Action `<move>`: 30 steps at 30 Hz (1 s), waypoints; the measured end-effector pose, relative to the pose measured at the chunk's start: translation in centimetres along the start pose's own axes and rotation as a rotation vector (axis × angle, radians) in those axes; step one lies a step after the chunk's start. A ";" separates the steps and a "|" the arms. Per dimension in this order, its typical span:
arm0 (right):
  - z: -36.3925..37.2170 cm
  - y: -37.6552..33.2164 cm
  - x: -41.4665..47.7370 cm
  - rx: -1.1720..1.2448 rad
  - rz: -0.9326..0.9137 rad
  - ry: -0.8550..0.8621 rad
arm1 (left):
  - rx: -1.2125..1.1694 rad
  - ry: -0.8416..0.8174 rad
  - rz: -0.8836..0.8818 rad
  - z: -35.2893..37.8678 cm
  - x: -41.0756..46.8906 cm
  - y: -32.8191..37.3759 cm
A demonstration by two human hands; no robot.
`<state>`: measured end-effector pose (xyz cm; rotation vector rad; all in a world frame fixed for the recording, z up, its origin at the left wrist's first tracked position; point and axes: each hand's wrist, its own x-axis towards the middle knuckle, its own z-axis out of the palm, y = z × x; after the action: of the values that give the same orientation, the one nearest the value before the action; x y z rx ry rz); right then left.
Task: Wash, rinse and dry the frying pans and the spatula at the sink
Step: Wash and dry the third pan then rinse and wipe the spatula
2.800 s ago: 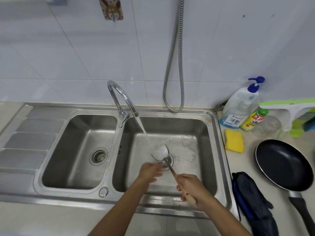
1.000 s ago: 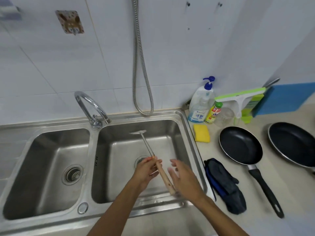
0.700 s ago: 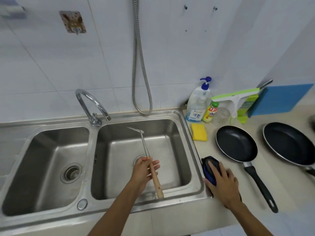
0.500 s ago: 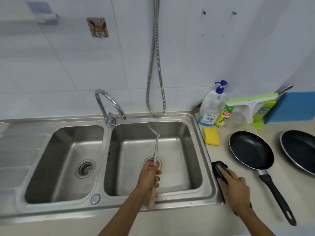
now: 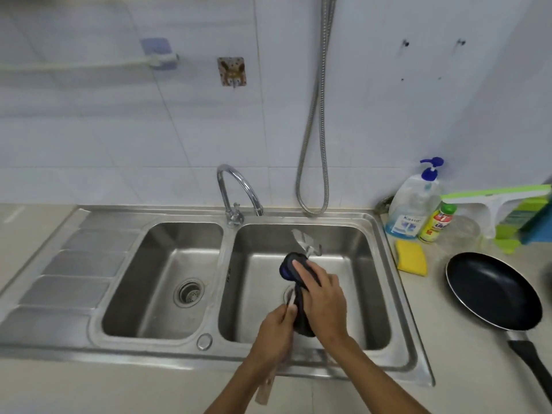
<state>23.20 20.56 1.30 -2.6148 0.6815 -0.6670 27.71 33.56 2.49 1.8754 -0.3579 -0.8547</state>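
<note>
Over the right basin of the steel sink (image 5: 397, 300), my left hand (image 5: 273, 336) grips the wooden handle of the metal spatula (image 5: 306, 242), whose blade points away toward the back wall. A dark blue cloth (image 5: 291, 265) is wrapped around the spatula's shaft, and my right hand (image 5: 324, 297) holds it there. The handle's end sticks out below my left wrist. One black frying pan (image 5: 493, 289) lies on the counter to the right, its handle toward me. The faucet (image 5: 239, 186) is off.
A yellow sponge (image 5: 411, 257) lies beside the sink. Behind it stand a soap pump bottle (image 5: 413, 204), a small yellow bottle (image 5: 437, 222) and a green squeegee (image 5: 493, 198). A shower hose (image 5: 313, 130) hangs on the tiled wall. The left basin (image 5: 167, 279) holds nothing.
The water stopped and the spatula passed to my left hand. My right hand took the blue cloth from the counter and brought it onto the spatula over the basin.
</note>
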 end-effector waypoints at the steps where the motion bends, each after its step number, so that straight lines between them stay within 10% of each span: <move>1: 0.1 0.2 0.9 0.011 0.068 0.056 | 0.000 -0.012 -0.009 -0.3 -0.5 0.0; 7: -0.7 0.8 5.3 0.104 0.184 0.246 | -0.147 -0.121 -0.010 -1.1 -1.8 2.2; 14: -3.8 5.0 12.8 0.388 0.351 -0.044 | 0.135 -0.146 0.168 -4.8 -2.2 3.0; 20: -2.5 2.7 9.0 0.358 0.009 0.105 | 0.134 -0.157 0.194 -5.2 -1.3 3.5; 25: -4.7 4.6 14.3 0.521 0.439 -0.066 | 0.171 -0.196 0.256 -4.3 -1.3 2.8; 30: -3.0 1.9 9.9 0.537 0.205 0.110 | 0.172 -0.166 0.241 -4.2 0.0 3.3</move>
<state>28.59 13.13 6.36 -2.0022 0.6784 -0.8036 31.00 34.90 6.41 1.8743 -0.7652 -0.8369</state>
